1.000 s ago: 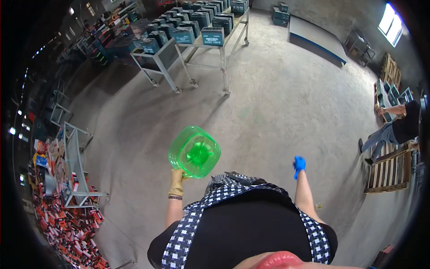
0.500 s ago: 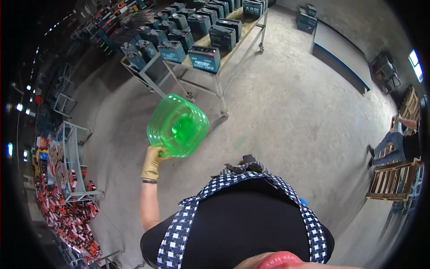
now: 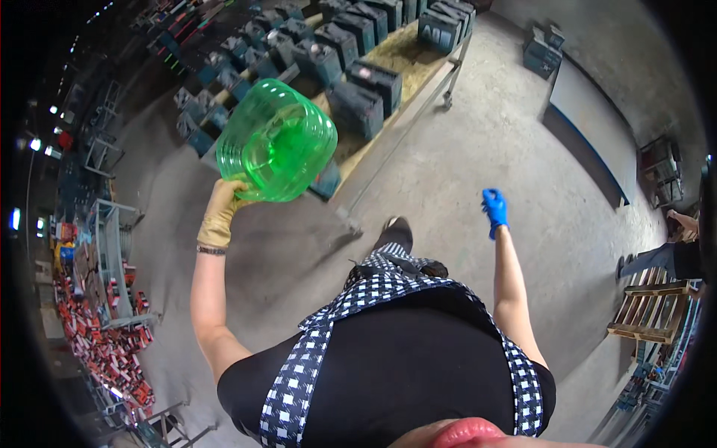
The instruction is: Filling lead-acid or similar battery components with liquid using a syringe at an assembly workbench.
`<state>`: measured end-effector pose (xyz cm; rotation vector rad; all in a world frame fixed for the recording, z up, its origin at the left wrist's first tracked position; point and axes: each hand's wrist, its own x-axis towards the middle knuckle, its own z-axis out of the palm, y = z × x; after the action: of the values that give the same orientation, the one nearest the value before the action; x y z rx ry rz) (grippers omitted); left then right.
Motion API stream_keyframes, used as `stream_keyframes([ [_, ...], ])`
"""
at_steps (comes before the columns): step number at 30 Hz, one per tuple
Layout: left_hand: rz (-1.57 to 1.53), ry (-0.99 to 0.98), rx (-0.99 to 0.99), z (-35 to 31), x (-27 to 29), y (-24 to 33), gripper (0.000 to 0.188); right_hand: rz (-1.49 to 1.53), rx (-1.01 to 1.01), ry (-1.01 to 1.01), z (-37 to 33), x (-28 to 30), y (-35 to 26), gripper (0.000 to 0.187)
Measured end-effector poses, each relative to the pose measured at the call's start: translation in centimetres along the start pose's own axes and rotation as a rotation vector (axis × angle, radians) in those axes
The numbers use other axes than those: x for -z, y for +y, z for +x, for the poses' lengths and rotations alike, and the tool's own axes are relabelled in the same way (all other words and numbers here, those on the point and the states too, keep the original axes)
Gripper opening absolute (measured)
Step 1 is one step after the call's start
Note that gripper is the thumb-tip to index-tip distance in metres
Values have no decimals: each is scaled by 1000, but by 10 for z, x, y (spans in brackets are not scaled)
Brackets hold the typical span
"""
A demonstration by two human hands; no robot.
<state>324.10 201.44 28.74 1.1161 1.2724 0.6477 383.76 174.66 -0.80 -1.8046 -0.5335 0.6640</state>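
Green tub (image 3: 278, 142) sits forward-right of the left hand (image 3: 224, 207), fingers clamped on its edge; right hand (image 3: 494, 213) is way off, fingers curled together.

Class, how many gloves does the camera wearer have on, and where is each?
2: a yellow glove on the left hand, which holds the green basin, and a blue glove on the right hand.

battery (image 3: 437, 33), 1 o'clock: large pale characters, end face
red boxes (image 3: 112, 351), 8 o'clock: markings too small to read
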Motion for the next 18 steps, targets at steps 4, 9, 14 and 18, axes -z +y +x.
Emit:
stream_keyframes([
  [4,26,13,11,98,-50,58,47,-122,-233,-8,72,-23,6,40],
  [9,-46,-40,9,205,-109,116,45,-14,-487,69,140,5,38,26],
  [14,-11,2,-19,306,-177,149,44,53,-595,83,245,28,52,26],
  [18,-96,44,-32,375,-241,162,46,39,-584,48,372,13,35,28],
])
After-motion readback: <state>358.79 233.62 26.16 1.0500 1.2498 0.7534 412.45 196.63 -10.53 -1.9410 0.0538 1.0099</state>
